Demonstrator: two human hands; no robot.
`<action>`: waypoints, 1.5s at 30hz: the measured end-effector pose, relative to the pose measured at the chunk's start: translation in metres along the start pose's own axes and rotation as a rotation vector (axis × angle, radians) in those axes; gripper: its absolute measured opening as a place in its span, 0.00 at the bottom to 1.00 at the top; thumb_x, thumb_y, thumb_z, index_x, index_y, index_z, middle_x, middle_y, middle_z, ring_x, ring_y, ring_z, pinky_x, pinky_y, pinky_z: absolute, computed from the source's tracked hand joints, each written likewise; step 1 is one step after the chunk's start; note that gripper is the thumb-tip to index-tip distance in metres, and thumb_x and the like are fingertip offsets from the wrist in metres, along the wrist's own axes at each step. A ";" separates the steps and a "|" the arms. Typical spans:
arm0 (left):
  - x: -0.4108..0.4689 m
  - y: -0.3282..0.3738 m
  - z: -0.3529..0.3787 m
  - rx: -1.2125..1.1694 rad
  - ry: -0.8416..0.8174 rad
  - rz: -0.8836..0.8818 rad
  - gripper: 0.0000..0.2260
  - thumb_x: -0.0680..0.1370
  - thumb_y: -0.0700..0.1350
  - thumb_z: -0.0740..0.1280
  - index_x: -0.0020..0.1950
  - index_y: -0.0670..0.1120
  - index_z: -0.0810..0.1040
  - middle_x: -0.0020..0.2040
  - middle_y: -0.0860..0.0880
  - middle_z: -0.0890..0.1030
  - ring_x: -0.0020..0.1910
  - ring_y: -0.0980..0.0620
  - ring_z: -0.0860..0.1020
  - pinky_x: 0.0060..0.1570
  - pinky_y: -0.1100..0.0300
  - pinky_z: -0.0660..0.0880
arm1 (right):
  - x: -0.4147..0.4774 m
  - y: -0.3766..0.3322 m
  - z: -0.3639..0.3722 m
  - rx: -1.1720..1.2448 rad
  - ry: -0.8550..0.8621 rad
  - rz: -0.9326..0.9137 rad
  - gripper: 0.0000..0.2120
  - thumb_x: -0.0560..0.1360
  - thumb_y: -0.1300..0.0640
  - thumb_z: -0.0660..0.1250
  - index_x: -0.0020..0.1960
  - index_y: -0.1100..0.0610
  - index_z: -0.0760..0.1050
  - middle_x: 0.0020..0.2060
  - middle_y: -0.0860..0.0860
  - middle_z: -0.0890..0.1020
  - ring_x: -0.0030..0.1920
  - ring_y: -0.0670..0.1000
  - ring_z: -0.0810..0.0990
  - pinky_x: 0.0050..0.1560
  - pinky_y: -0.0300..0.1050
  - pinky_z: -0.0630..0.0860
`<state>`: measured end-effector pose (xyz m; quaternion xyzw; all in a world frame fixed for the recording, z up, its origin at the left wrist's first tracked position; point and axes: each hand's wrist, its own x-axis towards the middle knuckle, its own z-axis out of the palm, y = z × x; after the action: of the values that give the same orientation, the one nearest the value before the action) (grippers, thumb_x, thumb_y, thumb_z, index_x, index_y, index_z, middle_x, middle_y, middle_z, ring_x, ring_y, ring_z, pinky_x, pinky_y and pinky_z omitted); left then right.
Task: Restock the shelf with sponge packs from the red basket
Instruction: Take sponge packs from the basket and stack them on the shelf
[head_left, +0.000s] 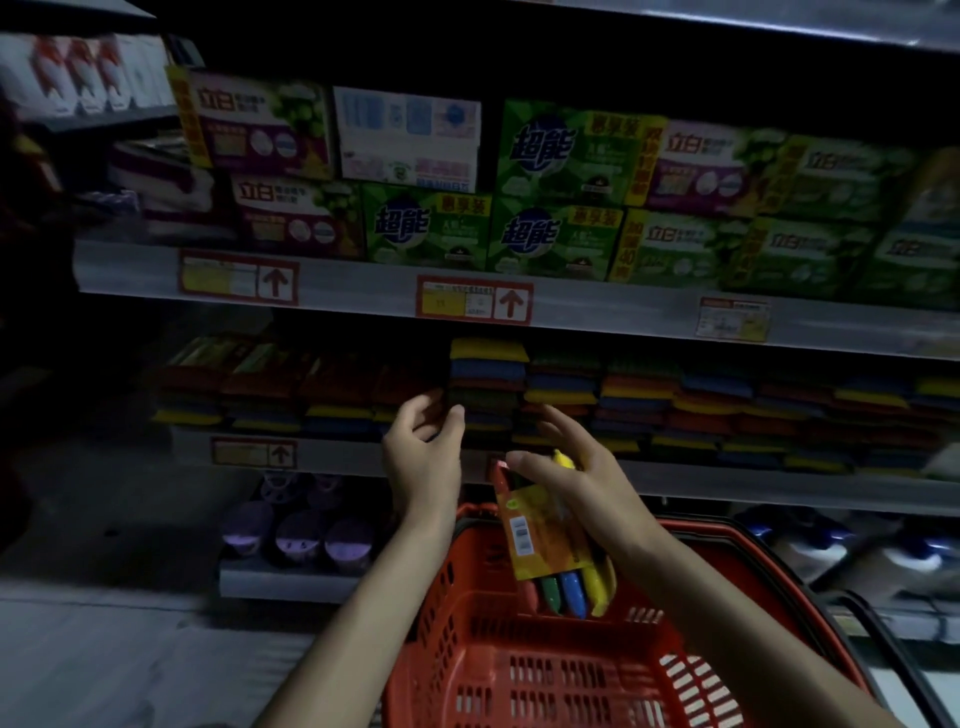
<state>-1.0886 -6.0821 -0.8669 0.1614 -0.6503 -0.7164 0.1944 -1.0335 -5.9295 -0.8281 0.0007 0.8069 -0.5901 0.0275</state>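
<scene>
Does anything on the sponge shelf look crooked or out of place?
Nothing spilled or damaged. One stack of sponge packs, just above the left hand, rises higher than its neighbours, making the row uneven. The dim light hides finer detail.

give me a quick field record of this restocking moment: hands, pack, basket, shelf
left hand: raised at the sponge shelf, fingers loosely curled beside a stack, holding nothing
right hand: grips a sponge pack above the red basket
sponge pack: tilted, barcode label facing the camera, green, blue and yellow sponges showing
red basket: below both hands, in front of the shelves
stacked packs: fill the sponge shelf in rows
shelf above: green and purple boxes
light: dim
</scene>
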 end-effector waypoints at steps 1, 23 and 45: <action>0.000 0.000 0.001 -0.014 0.018 -0.018 0.13 0.78 0.46 0.74 0.61 0.48 0.80 0.48 0.55 0.81 0.46 0.64 0.79 0.40 0.70 0.73 | -0.003 0.002 -0.004 -0.027 -0.003 0.005 0.45 0.67 0.36 0.77 0.79 0.38 0.61 0.75 0.40 0.68 0.71 0.44 0.70 0.65 0.44 0.74; -0.015 -0.007 0.029 -0.164 -0.084 -0.289 0.08 0.81 0.43 0.71 0.42 0.44 0.83 0.36 0.51 0.84 0.38 0.54 0.83 0.34 0.59 0.73 | -0.041 0.056 -0.084 -0.617 -0.043 0.012 0.38 0.68 0.28 0.68 0.74 0.40 0.67 0.69 0.40 0.73 0.66 0.43 0.73 0.64 0.43 0.72; -0.009 -0.005 0.036 -0.199 -0.035 -0.255 0.09 0.81 0.40 0.68 0.42 0.48 0.77 0.39 0.50 0.82 0.41 0.52 0.83 0.34 0.61 0.71 | -0.029 0.055 -0.103 -0.585 0.096 0.018 0.26 0.72 0.35 0.70 0.66 0.43 0.76 0.61 0.42 0.75 0.59 0.46 0.75 0.58 0.50 0.79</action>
<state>-1.0986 -6.0461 -0.8686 0.2101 -0.5538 -0.7988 0.1056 -1.0074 -5.8138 -0.8477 0.0280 0.9430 -0.3316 -0.0063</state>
